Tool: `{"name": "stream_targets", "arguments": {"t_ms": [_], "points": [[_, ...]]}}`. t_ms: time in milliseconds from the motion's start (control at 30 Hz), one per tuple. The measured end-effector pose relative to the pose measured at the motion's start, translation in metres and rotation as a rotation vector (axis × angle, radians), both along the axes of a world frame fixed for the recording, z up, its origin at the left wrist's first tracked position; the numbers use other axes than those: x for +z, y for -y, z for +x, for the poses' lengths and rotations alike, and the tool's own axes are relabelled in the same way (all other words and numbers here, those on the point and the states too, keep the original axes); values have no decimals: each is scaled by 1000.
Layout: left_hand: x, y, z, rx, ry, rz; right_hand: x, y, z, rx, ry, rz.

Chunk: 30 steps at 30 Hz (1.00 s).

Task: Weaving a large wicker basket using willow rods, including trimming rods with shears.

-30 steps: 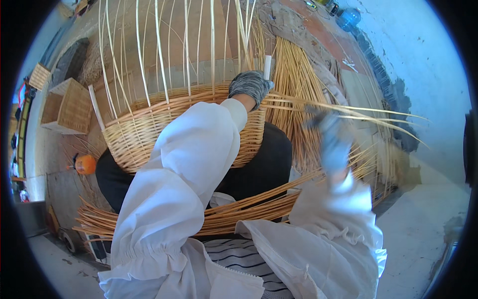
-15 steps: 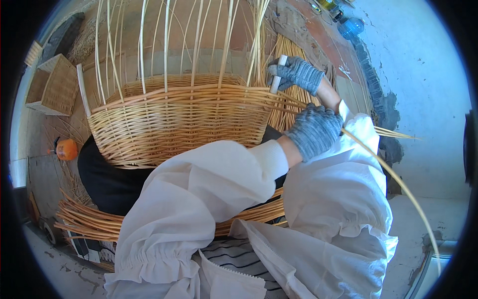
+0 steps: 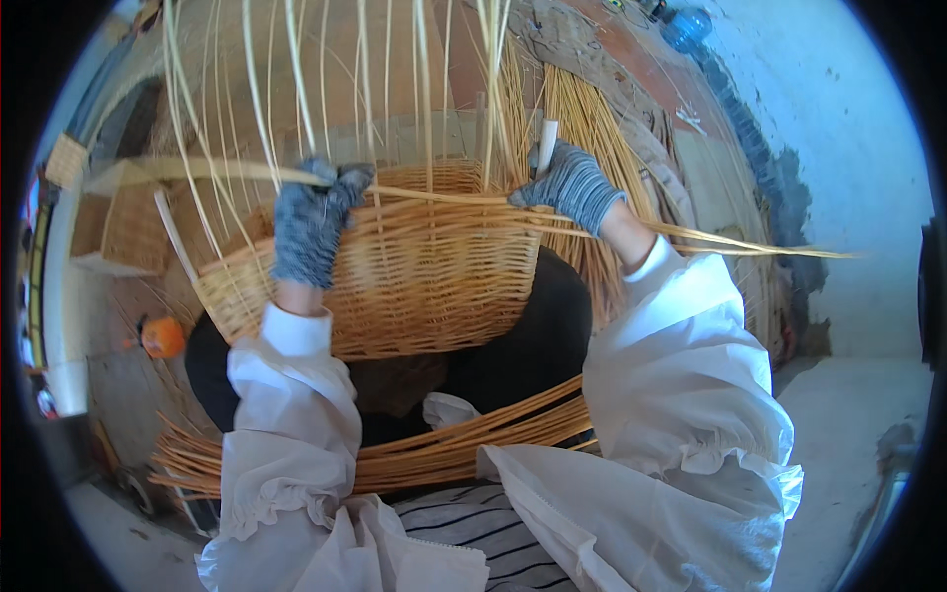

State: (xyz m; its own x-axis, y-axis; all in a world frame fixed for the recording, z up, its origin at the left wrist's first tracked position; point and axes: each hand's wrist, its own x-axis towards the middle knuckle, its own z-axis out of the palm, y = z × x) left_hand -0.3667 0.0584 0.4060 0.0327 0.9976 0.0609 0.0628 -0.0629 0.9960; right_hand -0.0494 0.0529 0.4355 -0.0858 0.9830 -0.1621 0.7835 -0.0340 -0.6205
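We held half-woven wicker basket (image 3: 414, 276) on lap, upright stakes (image 3: 296, 69) rising from rim; our left hand (image 3: 311, 232), gloved, clenched around long willow rod (image 3: 444, 197) at rim; our right hand (image 3: 570, 185) gripped same rod plus white tool (image 3: 546, 133); loose rod bundle (image 3: 464, 444) lay across knees; orange object (image 3: 163, 336) on floor left.

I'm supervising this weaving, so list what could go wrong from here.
The long pale wicker rod, pulled between the grey-gloved left hand and grey-gloved right hand, might kink or snap. The thin upright stakes of the half-woven wicker basket point toward the face and might poke it.
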Motion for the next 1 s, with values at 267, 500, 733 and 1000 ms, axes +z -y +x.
{"name": "stream_targets", "arguments": {"t_ms": [267,500,733,1000], "points": [[109,-139,251,-659,-1209,638,-11,20,-44,-554,167,268],[105,-126,190,-735,-979,1483,-12,11,-29,-521,143,66],[-21,60,-182,586,-430,-302,-57,0,15,-235,-277,111],[-32,129,-191,372,-702,103,-81,-16,100,-319,-696,-191]]}}
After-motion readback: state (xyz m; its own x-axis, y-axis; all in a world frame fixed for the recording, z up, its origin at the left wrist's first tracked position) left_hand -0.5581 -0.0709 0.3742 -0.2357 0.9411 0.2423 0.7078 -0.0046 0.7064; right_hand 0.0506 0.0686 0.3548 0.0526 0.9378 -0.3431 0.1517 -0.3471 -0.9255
